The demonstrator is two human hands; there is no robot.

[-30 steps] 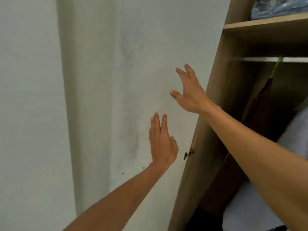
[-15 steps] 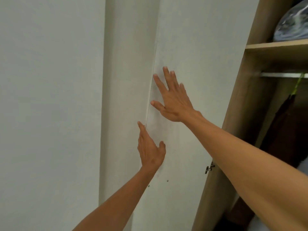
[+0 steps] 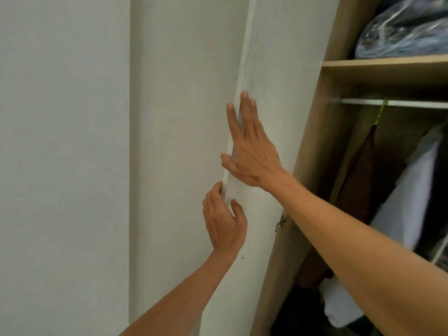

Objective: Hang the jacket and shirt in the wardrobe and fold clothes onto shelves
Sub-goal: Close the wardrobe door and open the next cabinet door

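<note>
1 wardrobe door (image 3: 278, 69), right grip (image 3: 252, 151) spread flat on it, left grip (image 3: 223, 224) pinching edge

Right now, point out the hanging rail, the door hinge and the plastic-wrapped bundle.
hanging rail (image 3: 412, 103): head view, on its bare bar.
door hinge (image 3: 280, 223): head view, on its metal bracket.
plastic-wrapped bundle (image 3: 407, 30): head view, on its shiny front.

I see a plain pale wall (image 3: 60, 141) filling my left, and a wood-sided wardrobe (image 3: 315, 141) standing open on my right.
</note>
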